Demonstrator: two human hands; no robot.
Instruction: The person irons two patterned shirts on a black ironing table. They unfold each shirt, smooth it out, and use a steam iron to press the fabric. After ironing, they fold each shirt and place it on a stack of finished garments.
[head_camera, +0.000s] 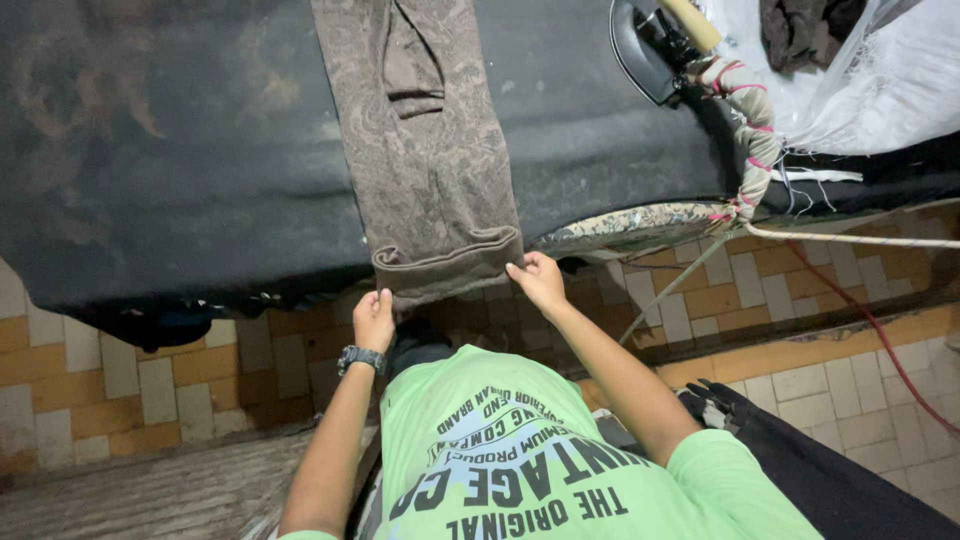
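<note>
The trousers (425, 150) lie along the dark board (180, 150), their upper part cut off by the frame edge. Both hands pinch the folded hem at the board's near edge: the left hand (373, 320) at its left corner, the right hand (538, 280) at its right corner, fingertips hidden under the cloth. Right of the trousers, an iron (650, 60) shows only partly, beside a white sack (880, 80)

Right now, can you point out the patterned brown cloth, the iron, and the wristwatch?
patterned brown cloth (430, 170), head view, on its flat middle stretch on the dark table.
iron (648, 55), head view, on its dark body near the top edge.
wristwatch (361, 358), head view, on the band around the left wrist.
</note>
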